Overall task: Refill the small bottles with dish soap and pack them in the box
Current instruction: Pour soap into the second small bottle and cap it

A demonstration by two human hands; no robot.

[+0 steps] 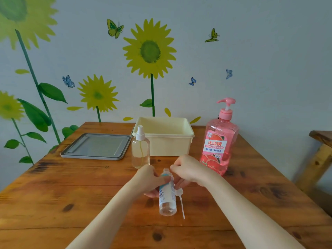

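Note:
My left hand [150, 178] grips a small clear bottle [167, 194] with a blue-and-white label, held tilted above the table with its neck uncapped. My right hand [188, 169] holds that bottle's white pump cap [179, 192], whose thin tube hangs down beside the bottle. A second small clear spray bottle [140, 150] with a white nozzle stands upright behind my left hand. The large pink dish soap bottle [218, 142] with a pump top stands to the right. A cream plastic box [190, 135] sits open at the back centre.
A grey lid [97, 147] lies flat on the wooden table [71, 194] left of the box. A wall with sunflower stickers rises right behind the table. A wooden bench end [319, 146] stands off the right edge.

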